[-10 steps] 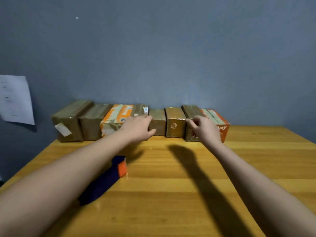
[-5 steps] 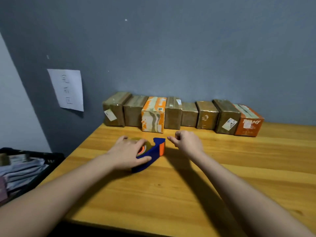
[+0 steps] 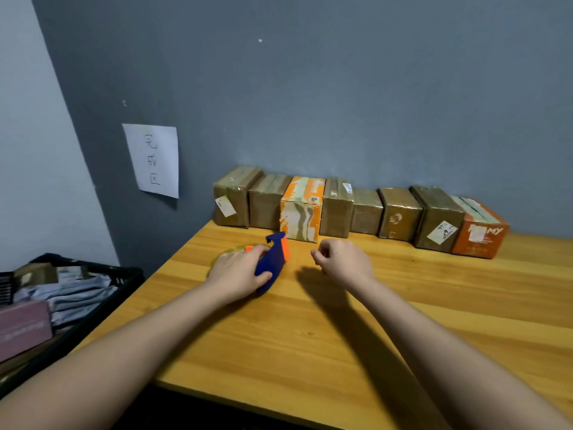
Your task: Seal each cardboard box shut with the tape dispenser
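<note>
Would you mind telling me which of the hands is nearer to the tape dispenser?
Left. The left hand grips the tape dispenser on the table; the right hand hovers just to its right, fingers curled, not touching.

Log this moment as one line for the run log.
left hand: grips tape dispenser on table | right hand: curled, empty | boxes: rowed against wall
</note>
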